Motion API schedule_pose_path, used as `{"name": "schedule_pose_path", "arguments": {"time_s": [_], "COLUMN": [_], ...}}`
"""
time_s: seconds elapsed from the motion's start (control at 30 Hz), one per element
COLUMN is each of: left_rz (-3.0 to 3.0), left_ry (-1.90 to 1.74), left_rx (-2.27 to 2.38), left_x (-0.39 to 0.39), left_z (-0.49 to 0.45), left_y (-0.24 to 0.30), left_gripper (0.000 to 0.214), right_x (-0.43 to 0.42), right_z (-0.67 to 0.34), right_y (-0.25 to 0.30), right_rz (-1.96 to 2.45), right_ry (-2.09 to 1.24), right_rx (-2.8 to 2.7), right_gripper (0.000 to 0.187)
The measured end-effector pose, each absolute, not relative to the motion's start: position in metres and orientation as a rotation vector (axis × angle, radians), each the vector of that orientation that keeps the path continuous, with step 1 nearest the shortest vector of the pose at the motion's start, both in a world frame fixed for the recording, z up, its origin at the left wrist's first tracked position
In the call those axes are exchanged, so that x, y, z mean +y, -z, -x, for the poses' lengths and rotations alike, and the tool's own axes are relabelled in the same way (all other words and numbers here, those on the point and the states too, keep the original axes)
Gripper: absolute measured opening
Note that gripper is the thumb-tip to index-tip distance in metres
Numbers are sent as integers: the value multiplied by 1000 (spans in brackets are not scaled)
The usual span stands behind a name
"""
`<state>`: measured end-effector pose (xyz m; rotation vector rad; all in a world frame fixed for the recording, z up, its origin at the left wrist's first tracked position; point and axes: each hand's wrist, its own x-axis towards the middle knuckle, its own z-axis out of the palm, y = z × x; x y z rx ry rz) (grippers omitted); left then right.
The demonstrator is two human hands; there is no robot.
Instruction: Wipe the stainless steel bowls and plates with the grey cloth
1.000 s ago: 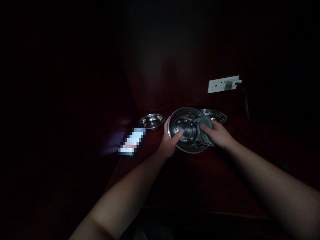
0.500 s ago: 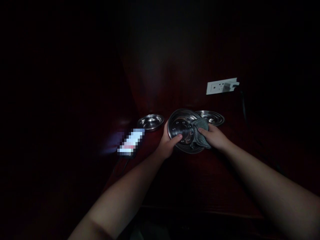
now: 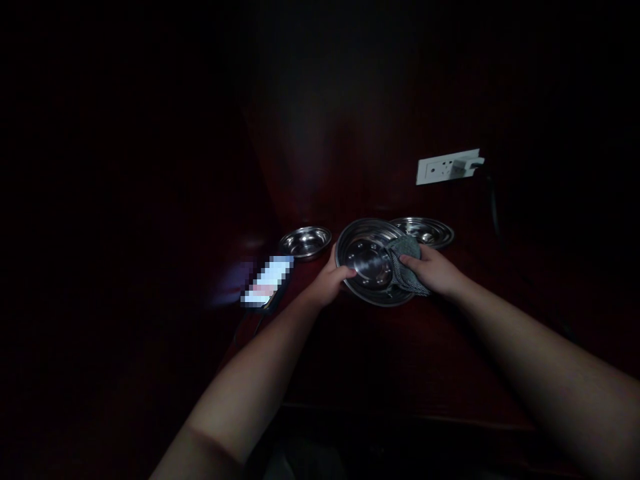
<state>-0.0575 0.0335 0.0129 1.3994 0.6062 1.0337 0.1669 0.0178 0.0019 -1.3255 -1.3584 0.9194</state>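
Note:
A shiny metal bowl (image 3: 367, 260) is held up in front of me, tilted so that its inside faces me. My left hand (image 3: 330, 280) grips its left rim, the thumb over the inner side. In my right hand (image 3: 435, 268) is a grey-green cloth (image 3: 407, 263), pressed over the bowl's right rim with the thumb on top. The fingers behind the bowl and cloth are hidden. Behind it, partly covered, lies a second metal dish (image 3: 433, 230). Another small metal bowl (image 3: 306, 241) stands to the left.
A lit phone (image 3: 267, 283) with a cable leans left of my left hand. On the back wall sits a white power socket (image 3: 445, 167) with a plug and dark cord in it. The dark red table (image 3: 380, 373) ends near my body. Surroundings are very dark.
My right hand has shifted the cloth slightly right along the bowl's rim. My left thumb has drawn back a little toward the left rim. The view has shifted slightly.

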Motion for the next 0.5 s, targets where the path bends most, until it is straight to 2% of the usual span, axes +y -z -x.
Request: {"name": "schedule_pose_path", "arguments": {"time_s": [0.2, 0.5], "left_rz": [-1353, -1276], "left_ry": [-818, -758], "left_rx": [663, 605], "left_x": [33, 30], "left_z": [66, 68], "left_y": [-13, -18], "left_gripper": [77, 75], "right_x": [19, 13], "right_z": [-173, -172], "right_y": [1, -9], "right_rz": [1367, 1369], "right_ry": [-904, -918], "right_rx": [-1450, -1496], "right_gripper": [25, 27]}}
